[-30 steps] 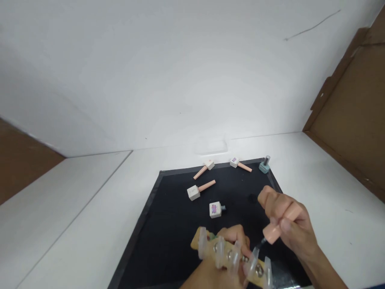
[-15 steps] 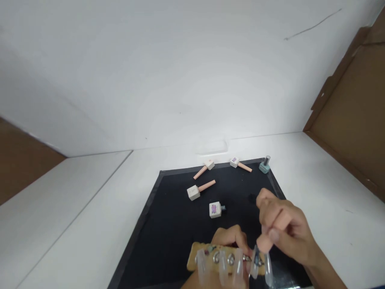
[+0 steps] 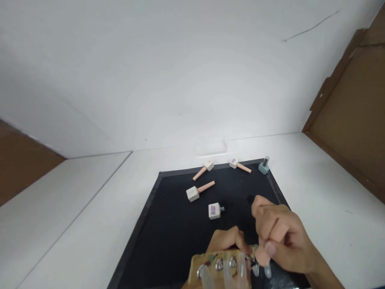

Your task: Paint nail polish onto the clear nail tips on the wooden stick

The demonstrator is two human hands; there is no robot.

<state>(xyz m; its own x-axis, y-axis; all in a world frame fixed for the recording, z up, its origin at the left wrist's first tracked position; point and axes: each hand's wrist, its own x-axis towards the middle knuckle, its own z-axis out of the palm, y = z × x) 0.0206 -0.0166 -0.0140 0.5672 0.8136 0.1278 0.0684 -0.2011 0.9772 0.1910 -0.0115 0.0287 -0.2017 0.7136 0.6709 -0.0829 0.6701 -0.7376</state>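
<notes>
My left hand (image 3: 224, 239) is closed around a yellowish nail display stand (image 3: 196, 261), low in the view. Clear false nail tips (image 3: 241, 269) stick out from metal mounts along it. Between thumb and fingers, my right hand (image 3: 284, 237) pinches a peach nail polish brush cap (image 3: 262, 256) over the stand's right end. Its brush end is close to a nail tip there; whether they touch I cannot tell. Beyond the left hand, an uncapped white polish bottle (image 3: 214, 211) with a purple flower print shows a dark neck pointing right.
Capped white polish bottles with peach handles lie on the black mat (image 3: 168, 224): one at centre left (image 3: 193, 194), two along its far edge. A teal bottle (image 3: 264, 167) stands at the far right corner. A clear tray (image 3: 210, 148) sits behind, near the white wall.
The nail stand has tilted and shifted, its left end now lower and more of its yellow face showing. My right hand has moved slightly down and left with the brush cap.
</notes>
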